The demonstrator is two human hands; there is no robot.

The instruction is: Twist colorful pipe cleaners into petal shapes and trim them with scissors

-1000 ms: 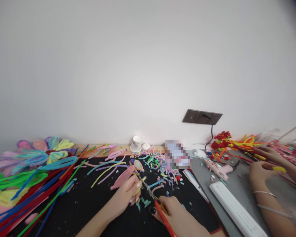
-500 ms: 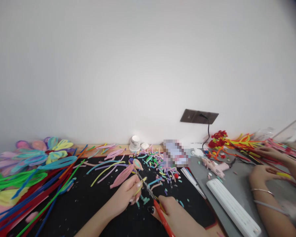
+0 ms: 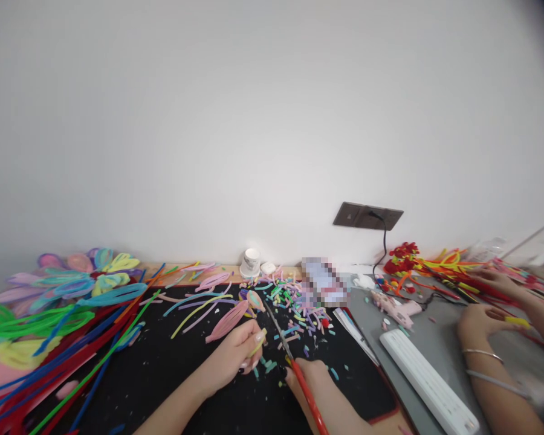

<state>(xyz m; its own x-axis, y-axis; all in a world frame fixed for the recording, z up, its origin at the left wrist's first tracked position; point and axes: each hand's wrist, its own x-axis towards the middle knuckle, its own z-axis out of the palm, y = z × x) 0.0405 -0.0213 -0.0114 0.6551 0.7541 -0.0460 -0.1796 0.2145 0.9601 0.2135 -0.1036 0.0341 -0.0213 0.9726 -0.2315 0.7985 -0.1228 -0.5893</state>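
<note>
My left hand (image 3: 236, 353) is closed in a pinch on a short yellow pipe cleaner (image 3: 259, 343) above the black mat (image 3: 176, 386). In my right hand (image 3: 320, 377) are scissors with orange-red handles (image 3: 306, 389); their blades look closed and point up and left, just right of the pipe cleaner. Beyond my left hand lie a pink looped pipe-cleaner petal (image 3: 228, 321) and a peach one (image 3: 254, 300). Small cut pieces (image 3: 283, 296) in many colours are scattered past the blades, and a few teal bits (image 3: 266, 365) rest between my hands.
Pipe-cleaner flowers (image 3: 63, 281) and long stems (image 3: 95, 362) pile up at the left. Against the wall stands a paper cup (image 3: 250, 263). On the right are a pink glue gun (image 3: 396, 308), a white power strip (image 3: 428, 380) and another person's hands (image 3: 478, 326) holding something yellow.
The scissor blades have moved right, away from the yellow pipe cleaner, and look closed. A shorter yellow end sticks out of my left hand. The view has shifted slightly.
</note>
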